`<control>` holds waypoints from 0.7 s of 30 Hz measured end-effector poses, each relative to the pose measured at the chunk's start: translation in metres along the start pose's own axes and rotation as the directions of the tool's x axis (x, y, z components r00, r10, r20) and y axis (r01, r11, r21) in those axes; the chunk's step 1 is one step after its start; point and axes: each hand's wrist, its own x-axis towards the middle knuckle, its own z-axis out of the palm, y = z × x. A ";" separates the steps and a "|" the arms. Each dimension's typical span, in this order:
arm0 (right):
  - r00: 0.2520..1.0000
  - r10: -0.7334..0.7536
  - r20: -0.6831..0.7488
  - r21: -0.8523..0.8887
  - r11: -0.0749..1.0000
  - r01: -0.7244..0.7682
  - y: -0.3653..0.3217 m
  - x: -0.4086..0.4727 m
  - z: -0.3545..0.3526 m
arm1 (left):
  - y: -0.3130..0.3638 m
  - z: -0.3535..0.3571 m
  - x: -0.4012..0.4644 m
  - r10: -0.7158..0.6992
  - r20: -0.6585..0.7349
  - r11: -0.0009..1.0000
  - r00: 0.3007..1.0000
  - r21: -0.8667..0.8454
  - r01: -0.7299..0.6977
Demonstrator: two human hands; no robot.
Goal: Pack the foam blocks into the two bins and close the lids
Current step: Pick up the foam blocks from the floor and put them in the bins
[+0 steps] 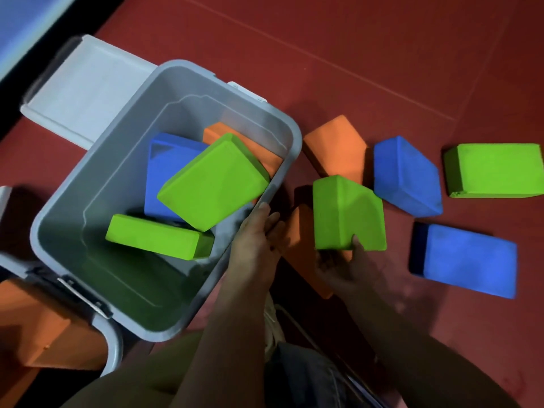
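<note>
An open grey bin (50,231) stands left of centre on the red floor. In it lie a blue block (164,172), an orange block (217,132) and two green blocks (215,181) (159,235). My right hand (338,266) grips a green block (347,213) from below, just right of the bin, with the thumb on its front face. My left hand (259,237) lies by the bin's right rim, its fingers fairly straight against an orange block (300,234) that the green one partly hides. Loose on the floor are an orange block (335,145), two blue blocks (406,175) (468,260) and a green block (494,169).
The bin's white lid (88,89) lies open behind it at the upper left. A second grey bin (116,348) shows at the lower left edge with an orange block (38,325) in it. My knees fill the bottom of the view.
</note>
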 end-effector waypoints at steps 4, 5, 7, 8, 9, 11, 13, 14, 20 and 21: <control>0.972 0.036 0.232 -0.050 0.998 -0.025 0.015 -0.020 -0.008 | -0.010 0.006 -0.010 0.151 0.014 0.958 0.988 0.244 -0.150; 0.959 0.061 0.276 -0.086 0.996 -0.039 0.019 -0.024 -0.005 | -0.014 0.007 -0.011 0.194 0.017 0.934 0.981 0.303 -0.190; 0.922 0.157 0.353 -0.157 0.982 -0.107 0.027 -0.031 0.004 | -0.017 0.009 -0.017 0.243 0.043 0.906 0.969 0.346 -0.242; 0.913 0.196 0.358 -0.183 0.973 -0.138 0.030 -0.029 0.007 | -0.020 0.009 -0.017 0.271 0.041 0.900 0.962 0.343 -0.268; 0.905 0.224 0.361 -0.225 0.963 -0.148 0.032 -0.029 0.012 | -0.020 0.010 -0.019 0.301 0.040 0.891 0.953 0.344 -0.296; 0.898 0.239 0.369 -0.335 0.936 -0.111 0.035 -0.028 0.023 | -0.018 0.006 -0.020 0.382 0.009 0.852 0.924 0.384 -0.355; 0.899 0.259 0.355 -0.386 0.916 -0.111 0.037 -0.028 0.029 | -0.012 0.004 -0.024 0.448 -0.020 0.811 0.894 0.430 -0.397; 0.899 0.269 0.346 -0.415 0.903 -0.110 0.035 -0.026 0.031 | -0.011 0.002 -0.024 0.467 -0.035 0.802 0.883 0.438 -0.407; 0.970 0.022 0.244 -0.498 0.861 0.105 -0.004 -0.008 0.013 | -0.007 0.000 -0.022 0.535 -0.057 0.767 0.843 0.452 -0.456; 0.995 -0.057 0.076 -0.604 0.792 0.092 -0.013 0.000 0.009 | -0.007 -0.001 -0.020 0.547 -0.065 0.766 0.835 0.442 -0.467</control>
